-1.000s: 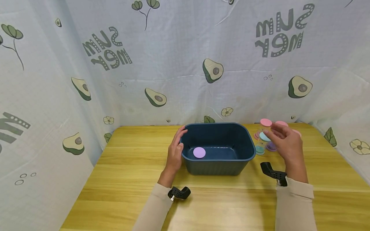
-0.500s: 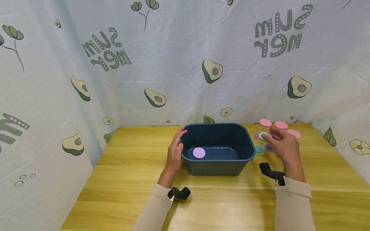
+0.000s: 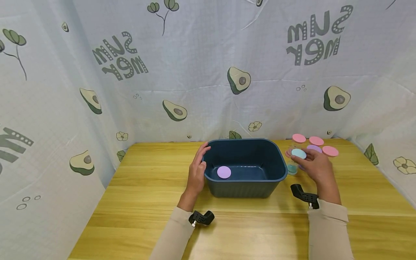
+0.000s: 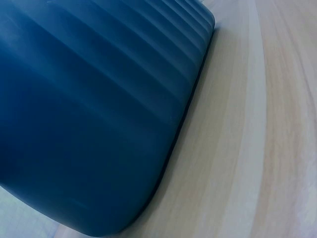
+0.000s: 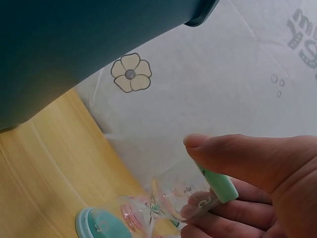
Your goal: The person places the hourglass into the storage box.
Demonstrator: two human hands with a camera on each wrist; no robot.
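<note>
In the head view, my right hand (image 3: pixel 316 167) pinches the top of a sand timer with light blue-green caps (image 3: pixel 298 154) between thumb and fingers. The right wrist view shows its clear glass waist and green top cap (image 5: pixel 224 186); whether its base touches the table I cannot tell. My left hand (image 3: pixel 196 173) rests against the left end of a dark blue bin (image 3: pixel 240 188), fingertips at the rim. Only the bin's ribbed wall (image 4: pixel 109 109) shows in the left wrist view, without the hand. Inside the bin, at its front left, is a lilac-capped timer (image 3: pixel 224 172).
Behind and beside my right hand stand more timers: a pink one (image 3: pixel 298 138), a second pink one (image 3: pixel 316 141), a third pink one (image 3: pixel 330 151) and a lilac one (image 3: pixel 313 148). A printed curtain (image 3: pixel 208 108) hangs behind the wooden table (image 3: pixel 146 202).
My right hand has moved left and slightly down, from above the timers to taking hold of the blue-green one. The lilac timer behind it has come into view. My left hand and bin stay put.
</note>
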